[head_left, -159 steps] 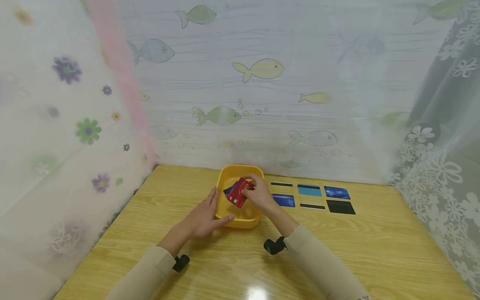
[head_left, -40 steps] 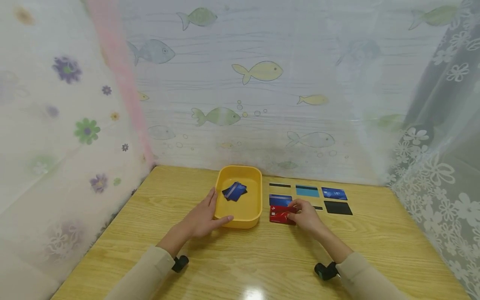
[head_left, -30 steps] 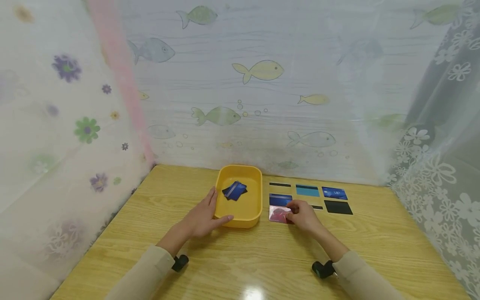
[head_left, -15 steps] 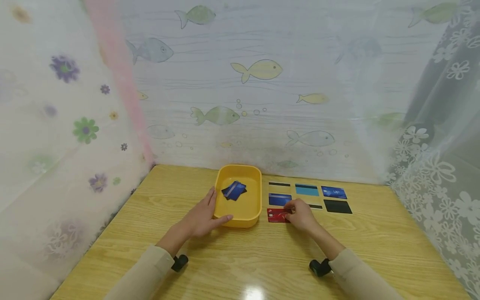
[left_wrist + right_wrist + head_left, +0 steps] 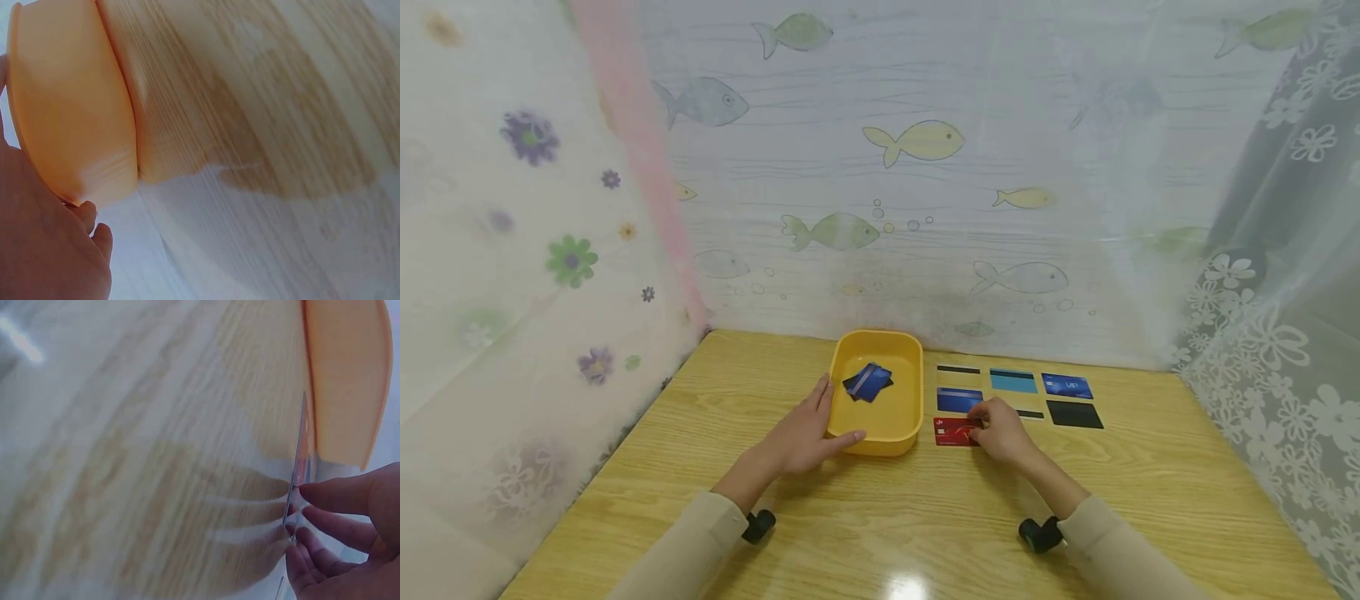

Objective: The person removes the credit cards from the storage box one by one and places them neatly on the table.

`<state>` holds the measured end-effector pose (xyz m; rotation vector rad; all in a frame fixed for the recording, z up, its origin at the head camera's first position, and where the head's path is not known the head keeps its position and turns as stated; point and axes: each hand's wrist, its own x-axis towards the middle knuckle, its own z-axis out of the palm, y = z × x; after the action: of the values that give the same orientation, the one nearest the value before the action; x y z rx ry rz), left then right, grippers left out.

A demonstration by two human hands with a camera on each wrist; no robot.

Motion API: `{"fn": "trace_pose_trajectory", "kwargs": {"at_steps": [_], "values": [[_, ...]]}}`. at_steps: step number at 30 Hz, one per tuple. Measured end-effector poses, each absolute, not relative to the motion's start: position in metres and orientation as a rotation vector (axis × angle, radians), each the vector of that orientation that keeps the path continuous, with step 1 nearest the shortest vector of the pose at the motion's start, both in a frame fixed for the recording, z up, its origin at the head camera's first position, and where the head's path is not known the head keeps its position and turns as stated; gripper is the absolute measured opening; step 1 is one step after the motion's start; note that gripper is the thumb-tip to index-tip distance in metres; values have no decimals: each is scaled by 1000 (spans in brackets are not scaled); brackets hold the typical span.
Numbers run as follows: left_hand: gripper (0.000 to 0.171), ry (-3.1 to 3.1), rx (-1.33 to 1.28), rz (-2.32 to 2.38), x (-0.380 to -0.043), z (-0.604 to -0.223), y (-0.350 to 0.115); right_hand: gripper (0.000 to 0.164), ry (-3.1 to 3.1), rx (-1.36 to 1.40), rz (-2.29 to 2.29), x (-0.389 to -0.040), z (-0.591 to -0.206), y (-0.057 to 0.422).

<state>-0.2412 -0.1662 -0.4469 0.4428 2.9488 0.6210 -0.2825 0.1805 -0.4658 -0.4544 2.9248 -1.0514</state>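
In the head view my right hand (image 5: 1004, 432) pinches the right end of a red plastic card (image 5: 952, 431), in front of a blue striped card (image 5: 959, 400). The right wrist view shows this card (image 5: 302, 440) nearly edge-on, low over the table; I cannot tell whether it lies flat on it. With fingers straight along its left side and thumb across the near rim, my left hand (image 5: 797, 435) rests on a yellow plastic box (image 5: 891, 438). Several dark and blue cards (image 5: 871, 382) overlap inside the box.
Right of the box lie cards in two rows: a black-striped pale card (image 5: 958, 370), a light blue card (image 5: 1013, 381), a blue VIP card (image 5: 1067, 386), another striped pale card (image 5: 1030, 412) partly behind my hand, and a black card (image 5: 1075, 414). Patterned curtains (image 5: 895, 275) stand behind the table.
My right hand has brought the red card from over the box to the table on the right, then shifted it slightly left and lower. The left hand has stayed on the box.
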Motion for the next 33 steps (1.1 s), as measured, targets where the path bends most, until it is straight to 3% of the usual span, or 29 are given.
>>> {"fn": "trace_pose_trajectory", "kwargs": {"at_steps": [15, 33], "values": [[119, 2954, 439, 608, -243, -448, -167, 28, 2857, -564, -1197, -279, -425, 170], [117, 2960, 421, 608, -244, -449, -166, 29, 2724, -748, -1294, -285, -402, 113]]}}
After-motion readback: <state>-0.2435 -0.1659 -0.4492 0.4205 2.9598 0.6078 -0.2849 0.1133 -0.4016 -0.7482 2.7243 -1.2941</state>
